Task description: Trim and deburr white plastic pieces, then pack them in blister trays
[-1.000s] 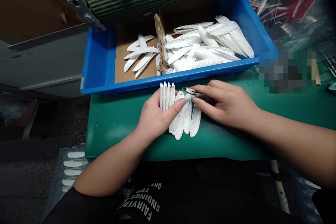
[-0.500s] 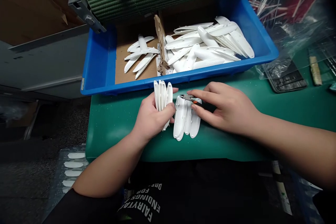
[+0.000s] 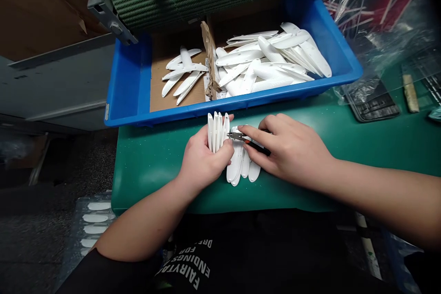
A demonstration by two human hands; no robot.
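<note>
Okay, far over on the left, below the table, sat a clear plastic tray (image 3: 96, 225) with white oval pieces in it. Above that stood a blue bin (image 3: 127, 87) with a brown cardboard divider (image 3: 207, 46). A few long white plastic pieces (image 3: 182, 71) lay on the left side of the divider, and a much bigger heap (image 3: 265, 62) lay on the right side.

Down on the green table (image 3: 155, 188), the left hand (image 3: 206, 158) was shut around a bunch of white pieces (image 3: 217, 132) that stood up on their edges. Just right of that bunch, a small stack of white pieces (image 3: 239, 165) lay flat on the table, not held. The right hand (image 3: 292, 151) pinched small black-handled cutters (image 3: 250, 141) in its fingers, over the stack. The metal tips reached right up beside the bunch. The two hands were close together, but each held its own thing.

Far off to the right, a black flat thing (image 3: 374, 105) lay by a pale stick (image 3: 409, 93).
</note>
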